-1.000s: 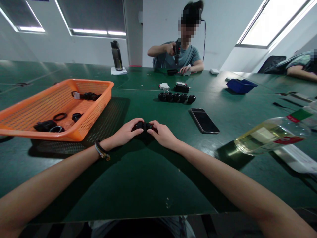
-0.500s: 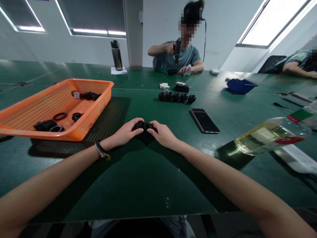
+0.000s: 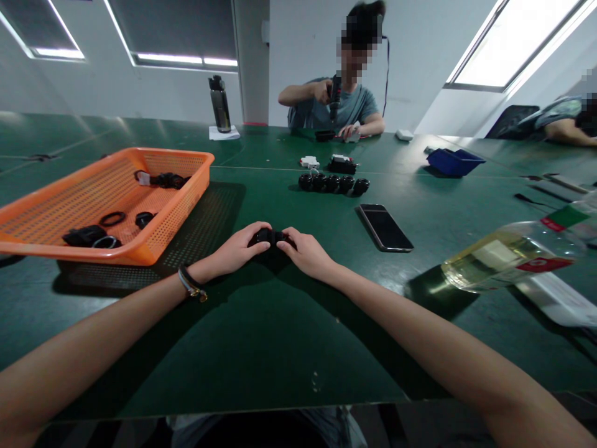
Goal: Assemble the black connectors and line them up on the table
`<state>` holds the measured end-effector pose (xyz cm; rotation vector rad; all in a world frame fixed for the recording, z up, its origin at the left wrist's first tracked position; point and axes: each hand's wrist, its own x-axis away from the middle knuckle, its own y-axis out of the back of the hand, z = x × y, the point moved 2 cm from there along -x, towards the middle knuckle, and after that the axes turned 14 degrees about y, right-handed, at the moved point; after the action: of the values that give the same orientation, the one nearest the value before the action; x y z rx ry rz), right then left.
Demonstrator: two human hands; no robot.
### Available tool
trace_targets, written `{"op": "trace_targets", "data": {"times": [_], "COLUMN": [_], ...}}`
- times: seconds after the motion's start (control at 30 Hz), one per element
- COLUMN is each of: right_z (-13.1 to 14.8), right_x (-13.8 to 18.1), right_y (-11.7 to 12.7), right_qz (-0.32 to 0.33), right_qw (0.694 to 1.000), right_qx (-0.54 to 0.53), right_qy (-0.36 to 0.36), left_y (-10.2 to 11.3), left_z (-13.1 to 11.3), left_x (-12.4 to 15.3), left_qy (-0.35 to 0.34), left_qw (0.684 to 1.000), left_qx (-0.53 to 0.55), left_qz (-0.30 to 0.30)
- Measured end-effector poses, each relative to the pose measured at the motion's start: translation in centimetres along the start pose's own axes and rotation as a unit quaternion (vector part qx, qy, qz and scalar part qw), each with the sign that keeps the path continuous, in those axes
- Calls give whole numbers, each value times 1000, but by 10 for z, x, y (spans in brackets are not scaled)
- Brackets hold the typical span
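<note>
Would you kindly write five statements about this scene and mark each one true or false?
1. The left hand and right hand hold a small black component. True.
2. The orange basket contains black parts. True.
3. The smartphone lies inside the orange basket. False: it lies on the green table.
4. Bracelets circle the right wrist. False: they circle the left wrist.
5. Glossy black round parts stand in a row. True.

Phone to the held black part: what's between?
In the head view, the right hand, at the black part's right end, then bare green tabletop up to the phone.
</note>
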<state>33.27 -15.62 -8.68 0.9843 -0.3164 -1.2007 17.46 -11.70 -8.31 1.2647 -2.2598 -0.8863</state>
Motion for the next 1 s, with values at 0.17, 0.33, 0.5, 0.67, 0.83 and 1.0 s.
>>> {"op": "trace_targets", "data": {"times": [0.17,0.33,0.5,0.67,0.83,1.0], "right_z": [0,1,-3,-6,-6,-7], "right_x": [0,2,5,4,4,3], "right_y": [-1,0,-2,-3,-3,-4], "right_qz": [1,-12,-24,-31,-30,-28], "right_qw": [1000,1000,997,996,996,996], "right_qx": [5,-14,-57,-64,-75,-74], "right_qy": [-4,18,54,55,49,44], "left_y": [0,1,1,0,0,0], "left_z": [0,-2,-2,0,1,1], "left_x": [0,0,0,0,-1,-1], "left_qy": [-3,-4,-2,0,-2,-5], "left_qw": [1000,1000,1000,1000,1000,1000], "left_qx": [-2,-2,-1,0,2,-4], "left_qz": [1,5,7,7,8,5]}}
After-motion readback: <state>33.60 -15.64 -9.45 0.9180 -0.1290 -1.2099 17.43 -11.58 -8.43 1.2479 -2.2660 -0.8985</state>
